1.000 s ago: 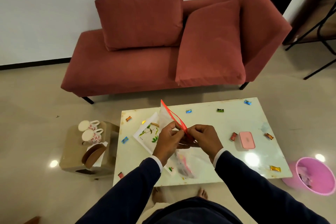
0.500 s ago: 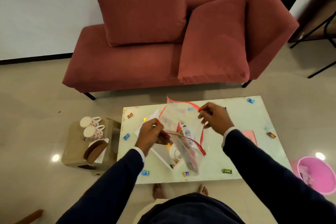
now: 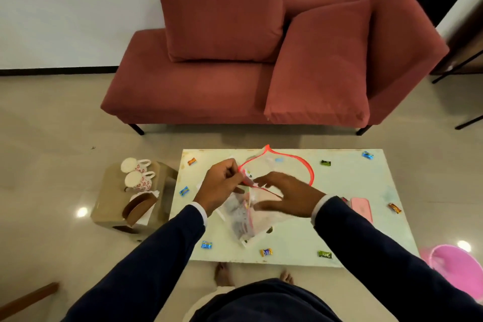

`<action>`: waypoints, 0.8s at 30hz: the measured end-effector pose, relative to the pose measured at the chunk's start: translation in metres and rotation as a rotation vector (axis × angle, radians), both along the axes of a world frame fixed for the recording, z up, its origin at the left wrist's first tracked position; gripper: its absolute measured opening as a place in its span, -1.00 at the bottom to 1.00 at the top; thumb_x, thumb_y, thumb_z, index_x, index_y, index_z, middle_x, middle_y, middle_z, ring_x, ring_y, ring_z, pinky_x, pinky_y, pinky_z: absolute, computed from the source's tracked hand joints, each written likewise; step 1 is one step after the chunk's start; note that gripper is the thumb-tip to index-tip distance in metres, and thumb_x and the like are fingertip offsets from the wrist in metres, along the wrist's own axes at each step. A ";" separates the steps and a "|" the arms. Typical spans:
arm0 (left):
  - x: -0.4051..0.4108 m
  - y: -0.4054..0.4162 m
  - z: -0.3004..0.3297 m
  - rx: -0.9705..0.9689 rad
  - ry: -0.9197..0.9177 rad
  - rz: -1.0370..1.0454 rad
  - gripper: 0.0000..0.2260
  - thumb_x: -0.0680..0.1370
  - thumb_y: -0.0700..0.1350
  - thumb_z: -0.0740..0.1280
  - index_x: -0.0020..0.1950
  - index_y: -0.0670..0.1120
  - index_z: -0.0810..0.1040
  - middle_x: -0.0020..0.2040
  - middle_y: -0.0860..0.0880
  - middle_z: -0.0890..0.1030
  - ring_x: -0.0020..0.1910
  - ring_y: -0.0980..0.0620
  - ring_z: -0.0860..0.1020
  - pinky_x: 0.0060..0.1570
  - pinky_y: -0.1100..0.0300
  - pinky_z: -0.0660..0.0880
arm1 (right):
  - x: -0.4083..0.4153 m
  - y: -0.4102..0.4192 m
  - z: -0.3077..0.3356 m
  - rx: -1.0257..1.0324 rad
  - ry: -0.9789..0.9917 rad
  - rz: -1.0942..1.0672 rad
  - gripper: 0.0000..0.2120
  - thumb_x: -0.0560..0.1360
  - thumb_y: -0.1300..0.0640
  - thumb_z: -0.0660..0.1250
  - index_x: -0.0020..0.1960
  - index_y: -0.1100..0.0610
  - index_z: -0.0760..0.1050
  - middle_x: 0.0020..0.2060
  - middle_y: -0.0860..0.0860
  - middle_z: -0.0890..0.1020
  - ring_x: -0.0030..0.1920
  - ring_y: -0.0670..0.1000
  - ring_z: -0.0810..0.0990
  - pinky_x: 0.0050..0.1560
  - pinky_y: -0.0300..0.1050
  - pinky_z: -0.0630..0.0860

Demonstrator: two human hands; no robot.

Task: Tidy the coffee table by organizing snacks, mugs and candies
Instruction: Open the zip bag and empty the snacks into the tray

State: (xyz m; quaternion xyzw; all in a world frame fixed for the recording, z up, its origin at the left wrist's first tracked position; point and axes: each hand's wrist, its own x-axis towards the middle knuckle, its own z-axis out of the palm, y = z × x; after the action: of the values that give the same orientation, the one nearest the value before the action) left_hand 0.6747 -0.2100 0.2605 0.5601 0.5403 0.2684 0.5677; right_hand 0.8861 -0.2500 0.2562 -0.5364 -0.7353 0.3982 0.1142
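Centrally, left hand (image 3: 222,185) pinches zip bag's (image 3: 264,206) red rim.

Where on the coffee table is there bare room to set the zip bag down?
Bare patch: right of the clear red-zip plastic bag, between the green candy, pink lidded box and near-edge green candy. Crowded: the left half of the pale coffee table, under both hands.

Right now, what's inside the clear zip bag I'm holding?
The clear zip bag, pinched at its red rim by the left hand, shows blurred packets, some pink and grey. What they are is unreadable; the right hand covers part.
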 end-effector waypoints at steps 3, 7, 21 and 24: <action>-0.009 0.011 0.013 0.091 -0.151 0.017 -0.79 0.64 -0.19 0.31 -0.17 -0.11 0.39 -0.10 -0.19 0.75 -0.08 -0.14 0.74 -0.14 -0.02 0.64 | -0.016 0.013 -0.005 -0.063 0.035 0.001 -0.70 0.61 0.02 0.36 0.30 0.08 0.60 0.17 0.02 0.69 0.15 0.04 0.65 0.30 0.02 0.52; -0.034 0.022 0.020 0.155 -0.217 0.062 -0.79 0.64 0.08 0.27 0.08 -0.06 0.48 0.16 -0.06 0.70 0.11 -0.12 0.69 -0.09 0.06 0.64 | -0.018 0.035 0.016 -0.270 0.548 -0.202 -0.77 0.62 0.21 0.33 0.23 0.16 0.66 0.19 -0.03 0.70 0.26 -0.06 0.62 0.41 -0.02 0.47; 0.009 -0.021 -0.065 -0.581 -0.781 0.360 -0.27 0.52 0.51 0.05 0.45 0.05 0.49 0.36 -0.22 0.59 0.37 -0.39 0.50 0.32 -0.45 0.40 | 0.003 0.046 0.134 -0.428 1.443 -0.229 -0.55 0.36 0.02 0.57 0.16 0.24 0.65 0.09 0.12 0.71 0.10 0.10 0.69 0.19 0.15 0.61; 0.041 -0.025 -0.064 -0.581 -0.964 0.304 -0.21 0.53 0.50 0.09 0.54 -0.02 0.39 0.42 -0.25 0.54 0.39 -0.33 0.51 0.36 -0.43 0.36 | 0.018 0.040 0.138 -0.314 1.545 -0.351 -0.68 0.45 0.02 0.45 0.13 0.16 0.66 0.09 0.07 0.69 0.10 0.09 0.69 0.04 0.11 0.64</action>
State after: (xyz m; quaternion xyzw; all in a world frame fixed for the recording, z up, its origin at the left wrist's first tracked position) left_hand 0.7153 -0.2350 0.1965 0.1122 0.3467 0.4121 0.8351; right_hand 0.9044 -0.2098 0.3942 -0.2271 -0.2890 0.7314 0.5744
